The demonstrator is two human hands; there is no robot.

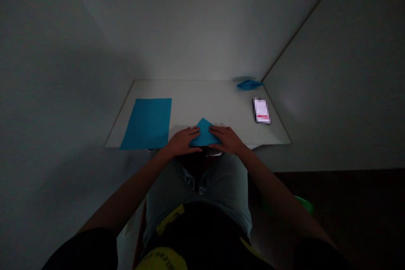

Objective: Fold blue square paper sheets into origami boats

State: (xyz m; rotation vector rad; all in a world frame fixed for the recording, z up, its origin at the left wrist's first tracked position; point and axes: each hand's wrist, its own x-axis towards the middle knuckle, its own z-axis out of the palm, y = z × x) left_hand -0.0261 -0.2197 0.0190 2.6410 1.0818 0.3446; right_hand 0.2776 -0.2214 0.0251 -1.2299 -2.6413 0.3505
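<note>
A blue sheet of paper folded to a point (204,132) lies at the near edge of a small white table (205,97). My left hand (182,141) rests flat on its left side, fingers stretched over the paper. My right hand (227,139) lies flat on its right side, fingers pointing inward and pressing the fold. Neither hand grips the paper; both press down on it.
A flat blue paper sheet (147,123) lies on the table's left part. A folded blue paper figure (249,85) sits at the far right corner. A phone with a lit screen (261,111) lies near the right edge. White walls enclose the table closely.
</note>
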